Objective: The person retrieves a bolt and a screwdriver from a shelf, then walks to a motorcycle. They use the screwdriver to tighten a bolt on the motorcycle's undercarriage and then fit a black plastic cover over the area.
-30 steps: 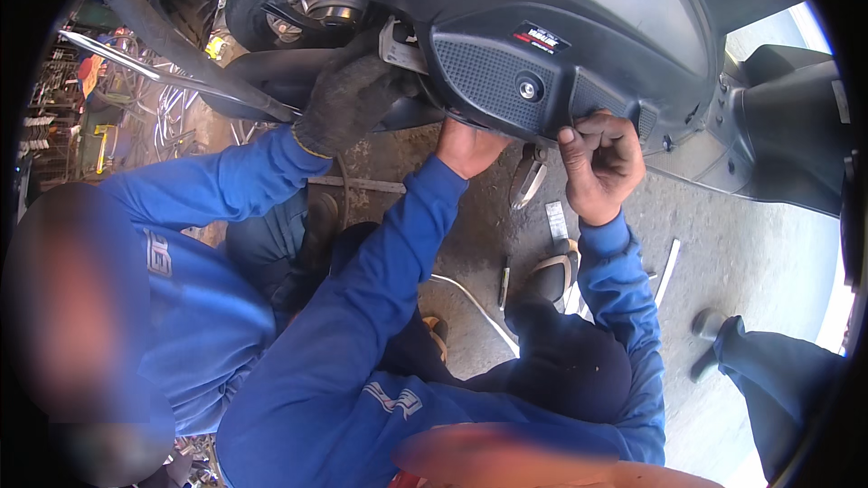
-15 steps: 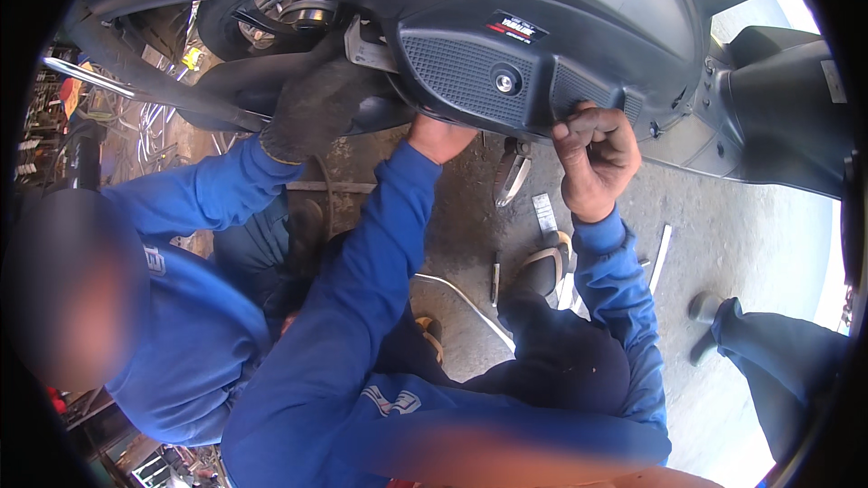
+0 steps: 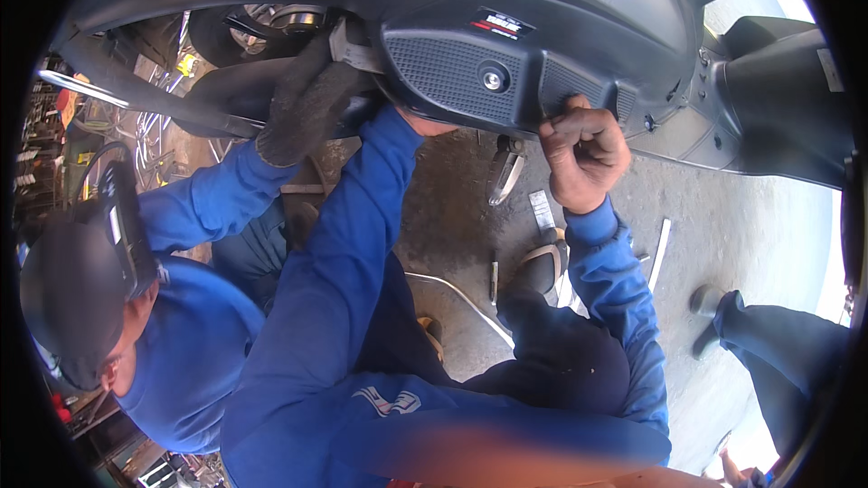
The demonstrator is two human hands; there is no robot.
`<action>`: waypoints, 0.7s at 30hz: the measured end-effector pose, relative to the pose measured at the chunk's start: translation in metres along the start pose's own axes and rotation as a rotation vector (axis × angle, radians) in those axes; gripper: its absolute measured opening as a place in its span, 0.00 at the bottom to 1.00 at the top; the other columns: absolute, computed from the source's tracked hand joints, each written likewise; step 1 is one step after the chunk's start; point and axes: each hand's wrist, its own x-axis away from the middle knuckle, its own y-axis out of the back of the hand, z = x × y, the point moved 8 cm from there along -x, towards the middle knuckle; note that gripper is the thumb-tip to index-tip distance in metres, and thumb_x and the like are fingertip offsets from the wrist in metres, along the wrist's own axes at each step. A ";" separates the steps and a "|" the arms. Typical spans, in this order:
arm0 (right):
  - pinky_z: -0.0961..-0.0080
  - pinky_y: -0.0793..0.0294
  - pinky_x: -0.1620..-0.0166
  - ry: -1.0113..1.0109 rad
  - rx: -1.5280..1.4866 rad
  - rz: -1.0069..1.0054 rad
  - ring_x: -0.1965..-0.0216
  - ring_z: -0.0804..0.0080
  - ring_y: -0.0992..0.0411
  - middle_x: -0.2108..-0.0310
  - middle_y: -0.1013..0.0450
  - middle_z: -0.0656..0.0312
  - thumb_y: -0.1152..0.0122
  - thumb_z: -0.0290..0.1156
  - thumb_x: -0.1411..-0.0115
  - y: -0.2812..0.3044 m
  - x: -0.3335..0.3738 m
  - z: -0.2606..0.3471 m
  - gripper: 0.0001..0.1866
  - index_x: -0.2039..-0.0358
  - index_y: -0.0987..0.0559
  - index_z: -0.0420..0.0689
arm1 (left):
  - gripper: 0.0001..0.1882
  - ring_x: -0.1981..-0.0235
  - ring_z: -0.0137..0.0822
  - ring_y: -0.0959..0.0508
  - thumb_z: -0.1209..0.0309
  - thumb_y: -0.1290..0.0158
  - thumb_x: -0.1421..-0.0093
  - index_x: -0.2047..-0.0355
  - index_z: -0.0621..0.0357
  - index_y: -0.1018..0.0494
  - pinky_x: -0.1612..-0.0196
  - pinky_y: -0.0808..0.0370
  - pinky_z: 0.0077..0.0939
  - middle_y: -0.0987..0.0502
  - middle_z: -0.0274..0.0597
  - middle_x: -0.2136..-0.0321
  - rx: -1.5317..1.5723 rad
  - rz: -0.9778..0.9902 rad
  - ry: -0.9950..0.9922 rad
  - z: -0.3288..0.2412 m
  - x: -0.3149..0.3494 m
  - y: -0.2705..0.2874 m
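Note:
A black scooter footboard [image 3: 470,68] with a ribbed tread and a round bolt runs across the top of the view. My left hand [image 3: 427,123] reaches beneath its lower edge; the fingers are hidden there. At the footboard's rim, further right, my right hand [image 3: 586,154] is closed, with curled fingers over the edge and thumb against it. To the left, a co-worker's dark gloved hand [image 3: 312,104] is beside a flat metal bracket [image 3: 353,50] at the footboard's left end.
Below the footboard hangs a metal stand-like part [image 3: 504,173]. On the floor lie a pale flat strip [image 3: 660,253], a bent rod [image 3: 452,287] and a dark slim tool [image 3: 494,280]. The co-worker [image 3: 199,325] crouches close on my left; another person's leg [image 3: 778,352] is at right.
The view has shifted slightly. My left forearm has moved left and a little upward, with less of that hand showing. My right hand stays at the rim. The co-worker's head has turned.

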 end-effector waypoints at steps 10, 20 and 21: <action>0.80 0.36 0.72 -0.037 -0.070 -0.028 0.77 0.79 0.36 0.82 0.31 0.64 0.41 0.12 0.52 0.003 0.000 0.000 0.09 0.74 0.28 0.39 | 0.25 0.45 0.40 0.33 0.54 0.56 0.38 0.47 0.57 0.33 0.38 0.43 0.41 0.30 0.40 0.47 0.059 -0.020 -0.008 0.017 0.003 -0.006; 0.81 0.35 0.72 -0.112 -0.132 -0.049 0.78 0.80 0.37 0.82 0.33 0.65 0.41 0.11 0.51 0.003 -0.001 -0.003 0.09 0.75 0.29 0.40 | 0.26 0.45 0.41 0.34 0.53 0.55 0.38 0.47 0.56 0.33 0.38 0.44 0.42 0.31 0.41 0.46 0.085 -0.019 -0.013 0.016 0.003 -0.008; 0.81 0.36 0.72 -0.103 -0.128 -0.046 0.78 0.80 0.37 0.82 0.34 0.66 0.41 0.11 0.51 0.003 -0.001 -0.003 0.09 0.74 0.29 0.40 | 0.26 0.45 0.41 0.34 0.53 0.55 0.38 0.47 0.56 0.33 0.38 0.44 0.42 0.31 0.41 0.46 0.088 -0.021 -0.011 0.016 0.002 -0.007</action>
